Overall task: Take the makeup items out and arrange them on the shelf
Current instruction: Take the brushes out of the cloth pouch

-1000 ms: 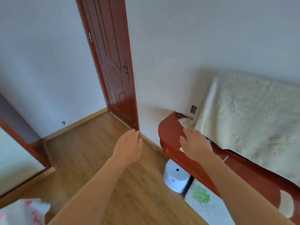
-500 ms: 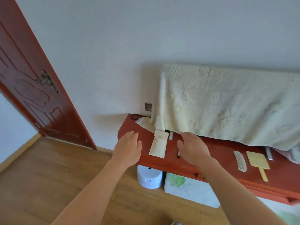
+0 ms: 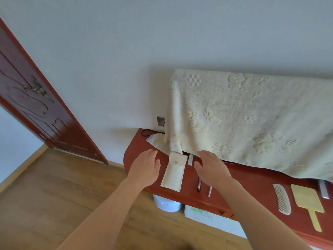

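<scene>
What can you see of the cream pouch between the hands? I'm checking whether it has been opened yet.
The cream pouch lies flat on the red-brown shelf, long and narrow, of soft cloth or leather by its look. Its rounded flap is folded down over the far end with a small snap at its middle, so it looks closed. The far end meets the draped blanket. The left hand and right hand hover at either side, neither clearly touching it.
</scene>
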